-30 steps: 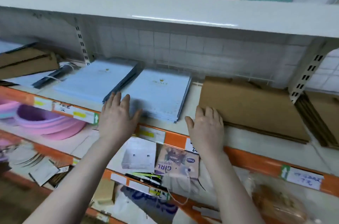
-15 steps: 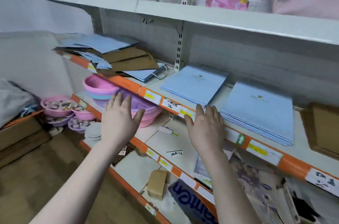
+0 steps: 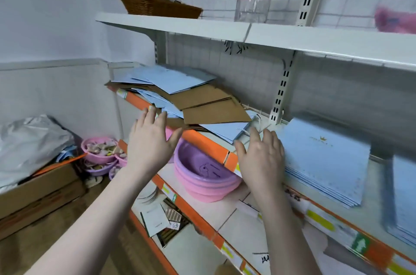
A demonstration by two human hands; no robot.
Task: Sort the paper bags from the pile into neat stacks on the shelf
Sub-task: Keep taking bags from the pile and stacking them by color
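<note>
Both hands have shifted left along the shelf [image 3: 209, 144] since 0.5 s ago, from in front of the neat blue stacks to the messy pile; view has swung left w/ them.

Left hand [image 3: 150, 144] is raised, fingers straight and spread, holding nothing, fingertips just at the orange front edge below the pile of paper bags [image 3: 180, 96]. Right hand [image 3: 262, 157] also flat, fingers straight, empty; fingertips at the near corner of the lowest blue bag [image 3: 227, 131] that sticks out of the pile toward the right. Can't tell if it actually touches.

Pile sits at the left end of the middle shelf, blue and brown bags mixed, lying flat but fanned at diff angles. Top blue bags [image 3: 171, 78] run long axis roughly left-right, corners pointing toward the back wall. Brown bags [image 3: 213, 112] lie below them, long axis left-right, slightly skewed. Lowest blue bag has white cord handles at its right end.

Right of the upright: neat stack of blue bags [image 3: 324, 157], flat, crown logo up, long axis running front to back, edges squared. Second blue stack [image 3: 403, 196] just beside it at frame edge, partly cut off.

Below: pink-purple basins [image 3: 202, 171] on the lower shelf. Wicker basket [image 3: 157, 5] on the top shelf.
</note>
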